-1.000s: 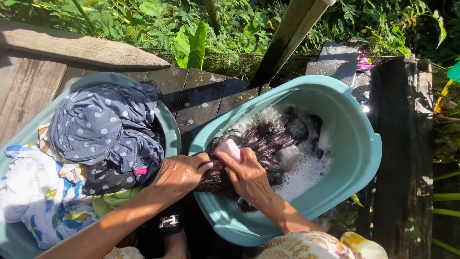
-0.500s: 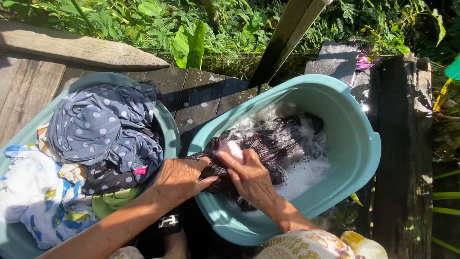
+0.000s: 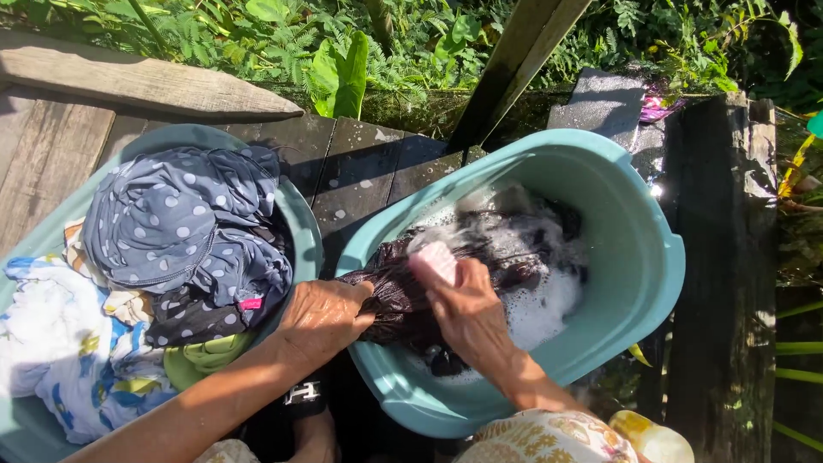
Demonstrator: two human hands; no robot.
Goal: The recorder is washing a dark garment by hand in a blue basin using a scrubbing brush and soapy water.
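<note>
Teal wash basin (image 3: 639,257) with suds on wet planks. Dark wet garment (image 3: 403,296) draped over its near-left rim. Left hand (image 3: 321,317) fingers curled, clamping cloth at the rim. Right hand (image 3: 467,309) fingers pinch pink soap bar (image 3: 435,259), pressed onto cloth.

A small pink fabric label (image 3: 251,303) pokes from the dark dotted clothes in my left basin; a black tag with white lettering (image 3: 302,393) sits below my left wrist.
</note>
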